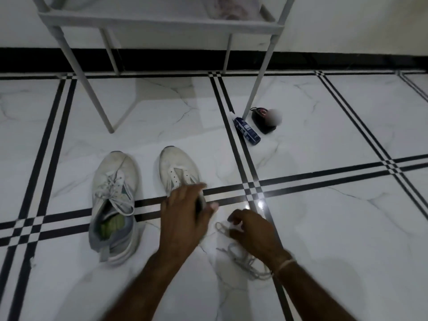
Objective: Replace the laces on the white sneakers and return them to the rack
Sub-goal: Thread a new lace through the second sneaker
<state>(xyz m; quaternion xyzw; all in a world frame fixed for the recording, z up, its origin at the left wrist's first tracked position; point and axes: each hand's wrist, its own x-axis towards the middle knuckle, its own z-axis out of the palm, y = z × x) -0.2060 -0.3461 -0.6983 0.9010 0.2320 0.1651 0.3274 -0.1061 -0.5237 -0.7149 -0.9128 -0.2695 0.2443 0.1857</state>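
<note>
Two white sneakers stand side by side on the marble floor, toes pointing away from me. The left sneaker [113, 200] still carries a grey-white lace. The right sneaker [178, 169] has bare eyelets, and my left hand [183, 216] grips its heel end, covering the back half. A loose grey lace [245, 258] lies tangled on the floor to the right. My right hand [252, 232] hovers over that lace with its fingers curled and pinches one end of it.
The white shoe rack [162, 24] stands against the wall ahead, its legs reaching the floor near the sneakers. A blue tube [246, 130] and a small dark object [264, 121] lie beside the rack's right front leg.
</note>
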